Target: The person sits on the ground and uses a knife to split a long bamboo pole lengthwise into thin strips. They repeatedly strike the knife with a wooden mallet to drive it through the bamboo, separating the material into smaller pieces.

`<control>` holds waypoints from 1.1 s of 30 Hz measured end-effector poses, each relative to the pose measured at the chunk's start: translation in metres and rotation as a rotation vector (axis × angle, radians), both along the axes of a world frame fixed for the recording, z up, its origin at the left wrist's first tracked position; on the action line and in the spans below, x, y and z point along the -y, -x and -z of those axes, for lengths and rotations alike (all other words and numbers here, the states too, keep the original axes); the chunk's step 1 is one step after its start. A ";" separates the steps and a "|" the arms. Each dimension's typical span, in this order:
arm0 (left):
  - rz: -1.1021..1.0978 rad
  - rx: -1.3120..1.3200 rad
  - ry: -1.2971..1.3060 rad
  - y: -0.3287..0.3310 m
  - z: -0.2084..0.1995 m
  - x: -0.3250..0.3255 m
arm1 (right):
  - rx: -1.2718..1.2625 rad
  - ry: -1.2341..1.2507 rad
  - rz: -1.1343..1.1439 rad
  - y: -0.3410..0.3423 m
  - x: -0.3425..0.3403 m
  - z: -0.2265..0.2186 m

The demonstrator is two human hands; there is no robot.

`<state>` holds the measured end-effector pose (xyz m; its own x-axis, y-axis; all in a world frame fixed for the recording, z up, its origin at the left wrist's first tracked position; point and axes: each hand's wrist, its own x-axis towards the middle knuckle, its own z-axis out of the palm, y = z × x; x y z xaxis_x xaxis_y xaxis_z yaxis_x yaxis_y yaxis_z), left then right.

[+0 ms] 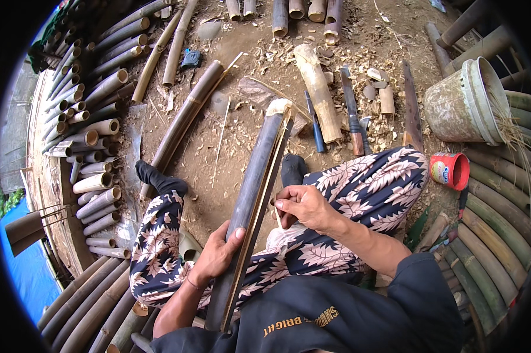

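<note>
The left hand (221, 253) is wrapped partway around one dark bamboo tube (251, 182), thumb on top; the tube slants through its grip, running away past the fingers and back beside the wrist. The right hand (304, 207), just right of the tube, is curled nearly closed, pinching one thin pale sliver (278, 219). Beyond the right hand lie one pale log (318, 94), one blue-handled tool (315, 125) and one wooden-handled knife (352, 109). Farther to its right are one whitish bucket (456, 101) and one red tub (459, 172). Well beyond the left hand lies one tape measure (191, 58).
</note>
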<state>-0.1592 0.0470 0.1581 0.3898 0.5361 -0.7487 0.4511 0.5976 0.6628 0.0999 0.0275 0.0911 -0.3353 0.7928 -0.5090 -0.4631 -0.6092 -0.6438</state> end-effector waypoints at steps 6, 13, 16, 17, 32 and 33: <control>0.184 -0.326 -0.240 0.013 -0.045 -0.027 | -0.696 -0.224 0.604 -0.124 -0.020 -0.076; 0.406 -0.543 -0.521 0.066 -0.049 -0.138 | 1.004 -0.348 1.095 -0.380 -0.038 -0.089; 0.270 -0.296 -0.109 0.068 -0.052 -0.191 | 1.880 -0.254 0.068 -0.325 -0.036 0.014; 0.263 -0.241 -0.066 0.072 -0.039 -0.206 | 1.573 -0.228 0.072 -0.286 -0.036 0.028; 0.277 -0.918 -0.990 0.107 0.162 -0.379 | 1.449 -0.186 -0.138 -0.159 -0.051 0.135; 0.253 -0.930 -1.053 0.120 0.177 -0.389 | 1.459 -0.158 -0.138 -0.153 -0.058 0.132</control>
<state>-0.2796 0.4364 -0.0184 0.1538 0.9845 -0.0838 0.9789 -0.1402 0.1486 0.2526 0.0855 -0.0410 0.3109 0.8761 -0.3685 0.6940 -0.4742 -0.5418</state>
